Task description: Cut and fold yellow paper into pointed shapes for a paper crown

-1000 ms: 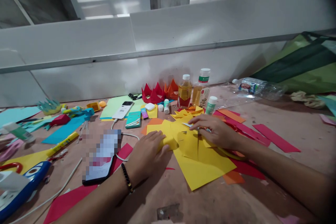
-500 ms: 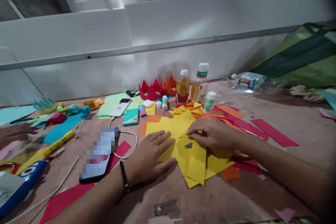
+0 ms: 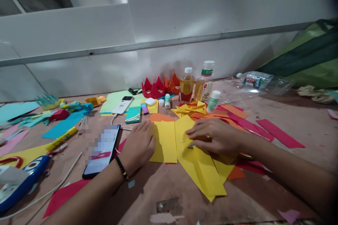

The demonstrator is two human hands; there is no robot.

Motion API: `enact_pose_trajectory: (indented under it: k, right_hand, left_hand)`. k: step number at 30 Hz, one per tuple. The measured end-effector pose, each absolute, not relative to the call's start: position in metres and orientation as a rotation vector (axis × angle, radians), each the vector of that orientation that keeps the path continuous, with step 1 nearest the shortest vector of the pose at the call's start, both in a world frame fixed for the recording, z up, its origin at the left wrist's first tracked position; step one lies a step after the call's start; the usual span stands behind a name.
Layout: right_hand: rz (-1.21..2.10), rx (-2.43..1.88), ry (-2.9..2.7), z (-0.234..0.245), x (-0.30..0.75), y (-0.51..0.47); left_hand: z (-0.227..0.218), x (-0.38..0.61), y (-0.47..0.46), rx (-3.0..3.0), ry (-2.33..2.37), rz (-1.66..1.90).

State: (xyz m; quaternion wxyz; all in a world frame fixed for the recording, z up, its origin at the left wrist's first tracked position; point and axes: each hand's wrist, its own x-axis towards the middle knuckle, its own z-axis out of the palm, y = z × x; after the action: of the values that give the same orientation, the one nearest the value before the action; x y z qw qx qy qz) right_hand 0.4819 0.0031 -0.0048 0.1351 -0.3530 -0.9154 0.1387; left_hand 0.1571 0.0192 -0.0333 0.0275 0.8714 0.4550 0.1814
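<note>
My left hand (image 3: 141, 142) is at the left edge of a rectangular yellow paper sheet (image 3: 164, 142), fingers together and thumb tucked beside them on the edge. My right hand (image 3: 215, 135) is bent over overlapping yellow paper pieces (image 3: 196, 168), thumb and fingers closed on the upper part of them; the fingertips are partly hidden. A small grey scrap (image 3: 190, 146) lies by its thumb. The longest yellow piece slants toward the front, with a crease along it. Behind the hands are folded yellow strips (image 3: 188, 109) and orange paper (image 3: 163, 117).
A phone (image 3: 102, 151) with a white cable lies left of my left hand. Behind stand red paper crown (image 3: 153, 88), two drink bottles (image 3: 186, 86) and a glue bottle (image 3: 213, 101). A blue-and-white toy-like object (image 3: 34, 172) is at far left. Red strips (image 3: 280, 133) lie right.
My left hand has moved left and its spread fingers have come together. The yellow sheet now lies apart from the slanting pieces, which have turned to the right. Another person's hand at far left is gone.
</note>
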Motion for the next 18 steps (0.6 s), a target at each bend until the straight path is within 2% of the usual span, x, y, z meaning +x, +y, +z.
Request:
enact_pose_trajectory:
  k: [4,8,14,18]
  right_hand:
    - [0.475,-0.929,-2.675,-0.006,0.479,0.0]
    - [0.474,-1.023,-2.585,-0.011,0.481,0.004]
    - [0.28,-1.444,-2.21,-0.011,0.488,0.016]
    - [0.485,-1.424,-2.39,0.005,0.493,0.012]
  left_hand:
    - [-0.038,0.16,0.018,2.69,1.366,0.532]
    - [-0.04,0.161,0.018,2.644,1.329,0.616]
    - [-0.039,0.164,0.017,2.427,1.233,0.958]
    - [-0.035,0.169,0.014,2.199,1.177,1.252]
